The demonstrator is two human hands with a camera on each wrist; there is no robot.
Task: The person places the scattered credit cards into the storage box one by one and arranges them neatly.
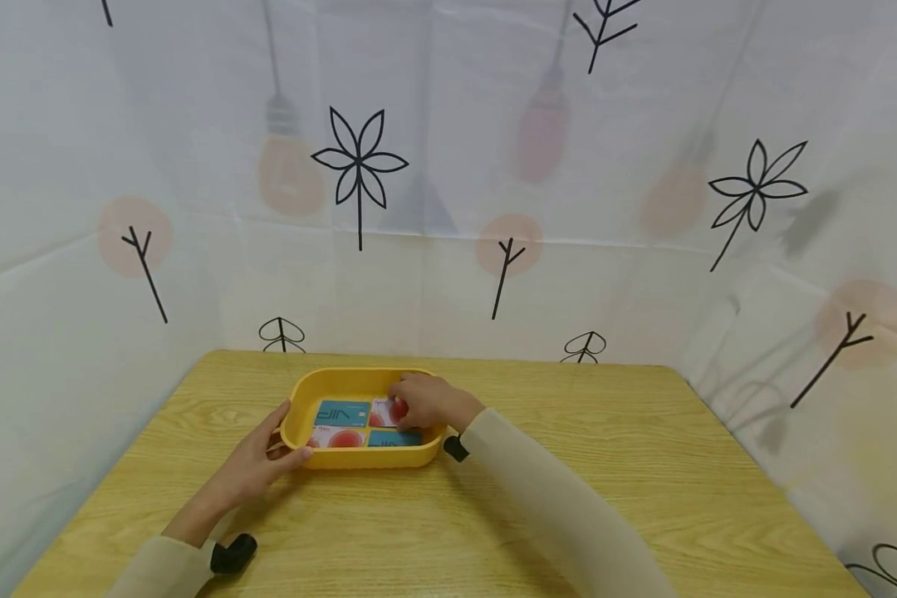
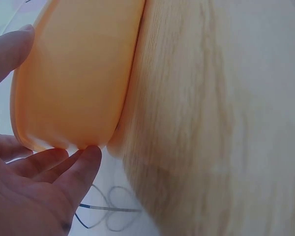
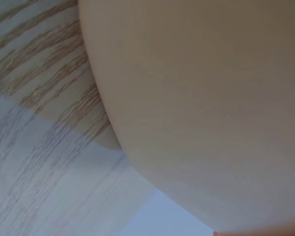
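A yellow tray (image 1: 366, 458) with raised walls sits on the table, seen from outside in the left and right wrist views. My left hand (image 1: 257, 457) holds its left end, thumb at the front rim and fingers against the outer wall (image 2: 78, 73). Inside lie two teal cards, one at back left (image 1: 342, 414) and one at front right (image 1: 394, 438), and a white card with a red circle (image 1: 338, 438) at front left. My right hand (image 1: 428, 400) reaches over the right rim, fingers around a similar red-and-white card (image 1: 381, 412) at back right, partly hidden by them.
The wood-grain table (image 1: 605, 465) extends on both sides of the tray. A white curtain (image 1: 433, 291) printed with plants and bulbs hangs behind it and along both sides. Each wrist wears a dark device, the left one's (image 1: 233, 554) near the table front.
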